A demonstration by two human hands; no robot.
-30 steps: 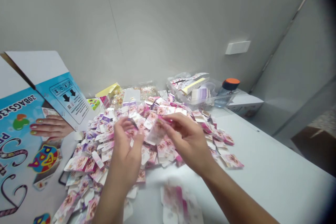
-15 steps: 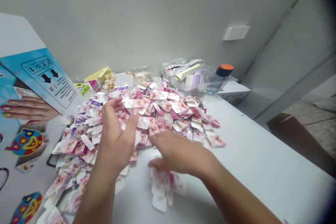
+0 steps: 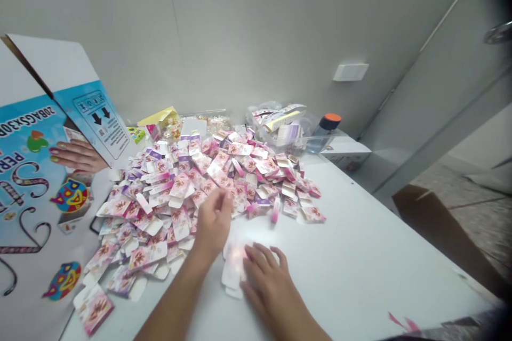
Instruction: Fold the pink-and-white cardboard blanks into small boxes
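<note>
Near the front of the bench (image 3: 352,256), a small group of pale cartons (image 3: 231,269) is lying just apart from the big pile (image 3: 176,186), with glare and blur hiding the print. Right hand (image 3: 267,277) is lying palm down along the group's right edge, fingers extended and loosely spread, apparently not gripping; how hard it's pressing isn't showing. Left hand (image 3: 215,221) is holding a curl, thumb toward fingers, by the pile's near edge; can't tell whether it's pinching anything. Handling notes, my judgement: thin card is probably creasing easily, so keeping the right hand flat and light is beating a squeeze. Nudging edges from the side is looking safer than pushing down from on top, since the flaps (image 3: 233,293) are sticking out toward the person and could be folding under. On the left, picking from the pile's loose rim is likely disturbing less than digging into the middle.
</note>
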